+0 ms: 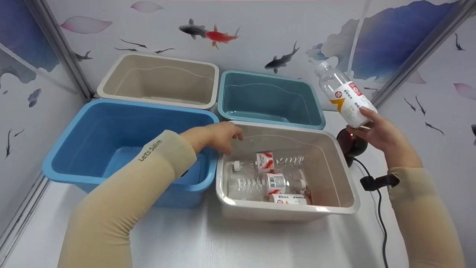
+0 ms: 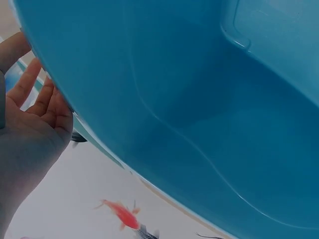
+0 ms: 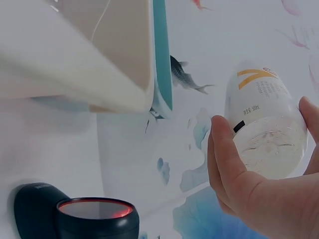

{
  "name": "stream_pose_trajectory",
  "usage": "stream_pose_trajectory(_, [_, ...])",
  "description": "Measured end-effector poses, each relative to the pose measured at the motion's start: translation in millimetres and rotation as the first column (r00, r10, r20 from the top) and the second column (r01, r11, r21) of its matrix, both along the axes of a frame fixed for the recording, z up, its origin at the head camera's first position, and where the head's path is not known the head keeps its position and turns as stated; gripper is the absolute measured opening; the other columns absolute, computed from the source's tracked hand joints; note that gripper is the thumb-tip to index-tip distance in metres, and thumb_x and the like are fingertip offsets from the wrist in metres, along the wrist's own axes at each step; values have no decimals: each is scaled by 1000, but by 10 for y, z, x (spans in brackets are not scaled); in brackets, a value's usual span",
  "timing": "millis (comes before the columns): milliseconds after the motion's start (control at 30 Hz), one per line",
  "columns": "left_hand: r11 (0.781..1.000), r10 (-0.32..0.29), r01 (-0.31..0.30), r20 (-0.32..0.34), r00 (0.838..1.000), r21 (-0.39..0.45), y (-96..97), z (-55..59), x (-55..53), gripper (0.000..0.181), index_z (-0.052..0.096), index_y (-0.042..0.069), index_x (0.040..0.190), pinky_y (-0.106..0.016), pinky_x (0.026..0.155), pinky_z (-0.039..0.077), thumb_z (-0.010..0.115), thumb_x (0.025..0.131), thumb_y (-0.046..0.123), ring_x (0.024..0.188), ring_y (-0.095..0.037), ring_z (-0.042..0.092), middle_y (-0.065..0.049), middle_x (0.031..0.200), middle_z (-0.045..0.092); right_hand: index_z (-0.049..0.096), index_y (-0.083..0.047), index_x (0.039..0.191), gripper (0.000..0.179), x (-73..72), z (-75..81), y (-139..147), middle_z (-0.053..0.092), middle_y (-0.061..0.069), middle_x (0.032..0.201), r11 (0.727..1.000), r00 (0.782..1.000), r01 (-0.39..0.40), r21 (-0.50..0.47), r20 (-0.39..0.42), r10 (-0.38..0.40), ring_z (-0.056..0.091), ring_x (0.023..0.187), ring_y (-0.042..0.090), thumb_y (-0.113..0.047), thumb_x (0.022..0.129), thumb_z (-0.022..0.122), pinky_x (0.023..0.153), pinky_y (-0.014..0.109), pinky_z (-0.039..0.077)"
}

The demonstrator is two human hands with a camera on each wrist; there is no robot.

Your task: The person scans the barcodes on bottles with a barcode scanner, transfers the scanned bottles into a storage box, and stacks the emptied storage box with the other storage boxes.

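Observation:
My right hand (image 1: 386, 137) grips a clear plastic bottle (image 1: 344, 93) near its base, thumb on one side and fingers on the other. The bottle tilts, neck up and to the left, and carries a white label with orange and red marks. In the right wrist view, its round bottom faces the camera. Loosely bent and holding nothing, my left hand (image 1: 223, 136) hangs over the left rim of the light beige bin (image 1: 336, 163). Inside that bin lie a clear bottle with a red-and-white label (image 1: 264, 162), another like it (image 1: 276, 183) and a white-labelled bottle (image 1: 288, 199).
A large blue bin (image 1: 74, 149) stands under my left forearm. Behind are a tan bin (image 1: 160, 80) and a teal bin (image 1: 271, 96). A black device with a red light (image 3: 97, 216) sits right of the beige bin, with a black cable (image 1: 380, 212). Printed panels enclose the table.

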State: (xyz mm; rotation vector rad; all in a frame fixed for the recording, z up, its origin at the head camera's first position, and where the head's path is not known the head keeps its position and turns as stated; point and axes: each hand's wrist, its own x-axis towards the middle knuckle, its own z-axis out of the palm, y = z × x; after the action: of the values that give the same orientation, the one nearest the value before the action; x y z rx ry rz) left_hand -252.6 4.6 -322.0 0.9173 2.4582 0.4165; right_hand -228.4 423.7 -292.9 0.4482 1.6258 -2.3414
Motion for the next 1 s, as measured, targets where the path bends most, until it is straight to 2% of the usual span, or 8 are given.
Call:
stream_pose_trajectory(233, [1000, -17, 16, -25, 1000, -16, 7, -1, 0, 50, 54, 8, 129, -41, 102, 42, 66, 80, 10, 124, -27, 48, -13, 133, 52, 27, -21, 131, 51, -62, 65, -156, 42, 0, 114, 994, 998, -47, 98, -30, 50, 60, 91, 16, -21, 91, 59, 84, 31, 53])
stream_pose_trajectory(367, [1000, -17, 16, -21, 1000, -17, 16, 6, -1, 47, 54, 9, 128, -41, 102, 42, 66, 82, 15, 122, -27, 49, -14, 133, 52, 25, -22, 137, 60, -100, 115, -246, 42, -2, 118, 983, 997, -56, 177, -34, 63, 59, 95, 13, -24, 89, 61, 90, 30, 51])
stream_pose_trajectory(467, [1000, -15, 15, -12, 1000, -7, 21, 8, -14, 45, 54, 8, 128, -40, 101, 43, 63, 85, 17, 121, -27, 50, -14, 133, 53, 26, -20, 137, 61, -132, 166, -313, 41, -2, 120, 977, 996, -66, 202, -37, 75, 58, 97, 12, -25, 88, 63, 91, 31, 51])
stream_pose_trajectory(667, [999, -22, 23, -27, 999, 26, 41, 26, -48, 45, 52, 4, 130, -40, 103, 41, 59, 87, 19, 120, -27, 51, -16, 131, 53, 18, -15, 143, 74, -202, 253, -416, 41, 0, 121, 972, 996, -69, 225, -33, 78, 62, 94, 13, -25, 86, 65, 96, 32, 46])
stream_pose_trajectory(833, [999, -5, 7, -35, 999, 49, 72, 55, -71, 47, 48, 5, 132, -40, 104, 40, 58, 89, 21, 123, -27, 49, -14, 133, 52, 15, -15, 146, 81, -258, 297, -501, 41, 1, 121, 971, 997, -73, 230, -21, 79, 64, 91, 13, -25, 85, 67, 98, 32, 41])
stream_pose_trajectory(1000, [993, 51, -47, -41, 998, 106, 112, 146, -122, 51, 42, 6, 137, -39, 106, 38, 55, 92, 25, 125, -26, 46, -14, 136, 48, 17, -13, 146, 81, -315, 333, -596, 42, 2, 121, 958, 994, -95, 271, -28, 107, 64, 90, 12, -25, 84, 68, 96, 31, 43])
